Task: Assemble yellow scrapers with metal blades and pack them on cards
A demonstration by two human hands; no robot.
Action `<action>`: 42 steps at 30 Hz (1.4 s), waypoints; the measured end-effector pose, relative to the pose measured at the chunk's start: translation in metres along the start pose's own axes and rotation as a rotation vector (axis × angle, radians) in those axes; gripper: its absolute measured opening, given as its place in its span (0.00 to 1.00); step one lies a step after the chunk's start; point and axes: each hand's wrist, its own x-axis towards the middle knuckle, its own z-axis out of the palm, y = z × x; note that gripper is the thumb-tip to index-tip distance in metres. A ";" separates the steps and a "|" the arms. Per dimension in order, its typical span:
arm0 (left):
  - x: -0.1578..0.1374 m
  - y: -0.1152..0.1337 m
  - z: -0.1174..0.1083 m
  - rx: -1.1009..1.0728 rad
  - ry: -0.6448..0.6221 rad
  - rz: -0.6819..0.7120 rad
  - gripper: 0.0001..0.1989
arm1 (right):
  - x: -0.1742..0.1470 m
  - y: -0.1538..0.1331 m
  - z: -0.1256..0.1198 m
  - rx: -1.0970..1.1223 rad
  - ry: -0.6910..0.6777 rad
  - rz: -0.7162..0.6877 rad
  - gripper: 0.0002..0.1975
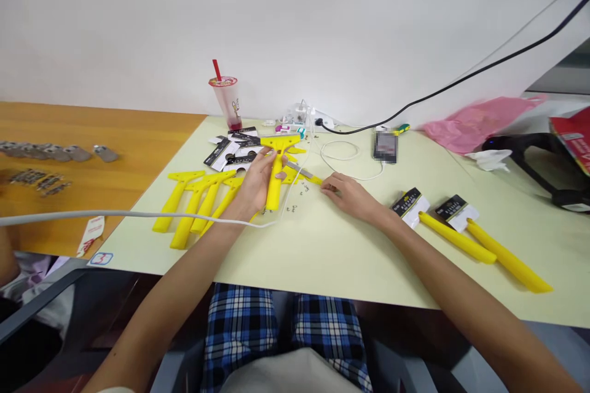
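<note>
Left hand (258,182), grasping 1 yellow T-shaped plastic scraper (275,189) above pale-green table (299,270); right hand (346,194), at 1 slim grey-yellow tool (306,174), grip unclear. Risk: small silvery metal bits (294,209) could scatter if brushed.

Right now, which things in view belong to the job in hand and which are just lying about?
Likely the job's: scraper in the left hand; loose scrapers; metal bits; cards; carded tools.

Likely just lying about: cup; phone; pink bag; tissue.
</note>
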 end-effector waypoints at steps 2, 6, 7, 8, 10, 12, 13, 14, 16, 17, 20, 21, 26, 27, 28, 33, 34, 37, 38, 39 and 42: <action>0.000 -0.003 0.000 -0.003 -0.021 -0.015 0.16 | 0.000 0.002 0.002 0.012 -0.001 -0.004 0.11; 0.000 -0.007 -0.003 -0.011 -0.054 -0.029 0.16 | 0.000 0.004 0.010 0.072 0.079 -0.034 0.13; 0.000 -0.007 -0.004 -0.005 -0.060 -0.035 0.16 | 0.000 0.003 0.012 0.094 0.120 -0.042 0.13; 0.001 -0.008 -0.005 0.002 -0.066 -0.044 0.16 | 0.001 0.001 0.013 0.118 0.169 -0.049 0.13; 0.001 -0.009 -0.006 0.016 -0.081 -0.065 0.17 | 0.002 -0.006 0.014 0.165 0.281 -0.052 0.12; 0.000 -0.010 -0.006 0.030 -0.108 -0.102 0.17 | 0.004 -0.016 0.011 0.205 0.396 -0.032 0.12; -0.001 -0.011 -0.006 0.042 -0.124 -0.127 0.17 | 0.004 -0.021 0.008 0.218 0.453 -0.015 0.12; -0.001 -0.012 -0.006 0.060 -0.146 -0.157 0.17 | 0.004 -0.026 0.005 0.224 0.509 0.005 0.12; -0.004 -0.013 -0.005 0.114 -0.205 -0.226 0.17 | 0.005 -0.036 0.000 0.231 0.605 0.030 0.11; -0.006 -0.014 -0.005 0.147 -0.237 -0.261 0.17 | 0.005 -0.039 -0.002 0.237 0.643 0.028 0.11; -0.010 -0.016 -0.003 0.245 -0.331 -0.371 0.15 | 0.007 -0.045 -0.004 0.250 0.712 -0.022 0.10; -0.012 -0.016 -0.003 0.273 -0.352 -0.409 0.16 | 0.008 -0.045 -0.003 0.245 0.732 -0.050 0.10; -0.015 -0.019 -0.002 0.367 -0.400 -0.535 0.18 | 0.005 -0.042 0.002 0.222 0.745 -0.173 0.07; -0.016 -0.020 -0.002 0.380 -0.402 -0.544 0.19 | 0.004 -0.041 0.002 0.222 0.731 -0.177 0.07; -0.016 -0.020 -0.002 0.392 -0.405 -0.549 0.19 | 0.002 -0.040 0.003 0.221 0.721 -0.176 0.08; -0.019 -0.019 0.000 0.462 -0.423 -0.528 0.17 | -0.004 -0.039 0.001 0.208 0.676 -0.144 0.10; -0.019 -0.018 0.000 0.480 -0.430 -0.518 0.17 | -0.005 -0.040 0.001 0.211 0.663 -0.140 0.10; -0.020 -0.018 0.001 0.504 -0.443 -0.506 0.17 | -0.004 -0.039 0.001 0.231 0.638 -0.158 0.09; -0.020 -0.019 0.001 0.500 -0.444 -0.507 0.17 | -0.004 -0.039 0.002 0.237 0.633 -0.166 0.08; -0.020 -0.019 0.001 0.495 -0.445 -0.508 0.17 | -0.003 -0.038 0.003 0.243 0.627 -0.171 0.08; -0.020 -0.021 0.000 0.482 -0.450 -0.507 0.17 | -0.003 -0.038 0.006 0.270 0.599 -0.167 0.07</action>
